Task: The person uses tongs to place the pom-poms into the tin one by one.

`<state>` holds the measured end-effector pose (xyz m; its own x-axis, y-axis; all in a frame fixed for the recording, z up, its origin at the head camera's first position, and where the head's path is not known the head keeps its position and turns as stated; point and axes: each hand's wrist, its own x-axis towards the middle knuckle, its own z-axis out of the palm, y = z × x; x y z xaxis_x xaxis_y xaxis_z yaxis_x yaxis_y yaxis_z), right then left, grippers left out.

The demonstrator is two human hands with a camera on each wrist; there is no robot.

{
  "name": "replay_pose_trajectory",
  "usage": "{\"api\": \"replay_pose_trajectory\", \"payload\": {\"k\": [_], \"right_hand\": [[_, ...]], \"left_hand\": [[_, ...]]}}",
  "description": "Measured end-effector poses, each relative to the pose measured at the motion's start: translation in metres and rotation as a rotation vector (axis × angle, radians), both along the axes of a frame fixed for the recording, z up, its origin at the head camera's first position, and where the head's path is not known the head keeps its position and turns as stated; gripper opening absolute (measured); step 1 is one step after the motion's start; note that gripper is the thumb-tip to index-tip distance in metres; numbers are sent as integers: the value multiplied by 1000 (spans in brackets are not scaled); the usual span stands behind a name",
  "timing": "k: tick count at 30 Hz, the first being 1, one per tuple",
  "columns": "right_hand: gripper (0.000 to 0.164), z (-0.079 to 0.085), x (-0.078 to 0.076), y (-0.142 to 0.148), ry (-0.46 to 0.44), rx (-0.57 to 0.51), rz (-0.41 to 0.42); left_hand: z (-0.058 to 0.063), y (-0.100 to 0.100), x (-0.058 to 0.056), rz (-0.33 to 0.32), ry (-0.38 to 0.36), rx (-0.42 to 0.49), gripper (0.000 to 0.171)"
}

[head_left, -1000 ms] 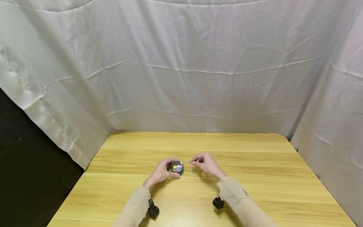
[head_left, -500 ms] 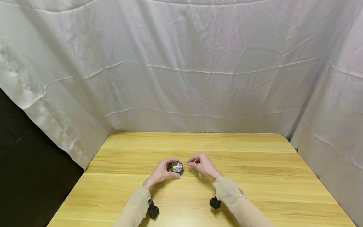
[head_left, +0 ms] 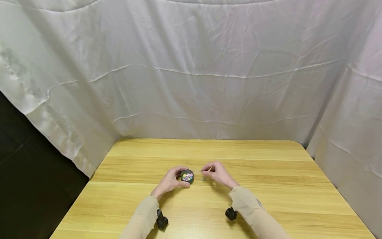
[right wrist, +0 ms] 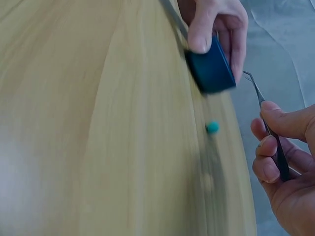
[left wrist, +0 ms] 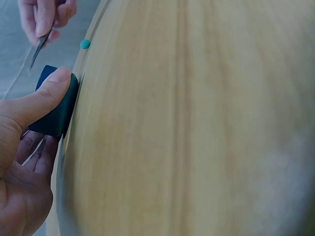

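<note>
My left hand (head_left: 170, 180) grips a small dark round container (head_left: 191, 181) standing on the table, thumb on the near side and fingers on the far side. Several pastel balls (head_left: 186, 177) in yellow, pink, purple and blue lie inside it. My right hand (head_left: 219, 173) pinches bent-tip tweezers (right wrist: 261, 98) between thumb and fingers. Their tips are slightly apart, with nothing between them, just right of the container. A single teal ball (right wrist: 212, 126) rests on the tabletop below the tweezers. In both wrist views the container shows only from the side, so its contents are hidden there.
The wood-grain table (head_left: 268, 186) extends around both hands. Pale curtains (head_left: 209, 83) hang behind it and at its sides. Black wrist cameras (head_left: 162, 221) sit below both forearms.
The tweezers carried a yellow ball left over the container, and the ball was let go inside it. My right hand has drawn back to the right. My left hand has stayed put.
</note>
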<state>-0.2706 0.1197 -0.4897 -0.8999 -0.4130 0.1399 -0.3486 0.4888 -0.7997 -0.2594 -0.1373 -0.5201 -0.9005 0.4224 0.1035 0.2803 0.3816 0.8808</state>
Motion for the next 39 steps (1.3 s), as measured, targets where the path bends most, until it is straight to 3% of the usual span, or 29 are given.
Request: {"api": "replay_pose_trajectory", "payload": {"k": [4,12,18,39], "right_hand": [[12,-3,-1,19,10,26,29],[11,-6,-5,41,-27,55,118],[11,-7,-6,43,-37,73,132],[8,-11,-7,38,-53,129,122]], "left_hand": [[1,2,0,6,-30,26,63],[1,1,2,4,-24,52,64],[1,1,1,9,-20,23,63],[0,3,1,21,-45,60,63]]}}
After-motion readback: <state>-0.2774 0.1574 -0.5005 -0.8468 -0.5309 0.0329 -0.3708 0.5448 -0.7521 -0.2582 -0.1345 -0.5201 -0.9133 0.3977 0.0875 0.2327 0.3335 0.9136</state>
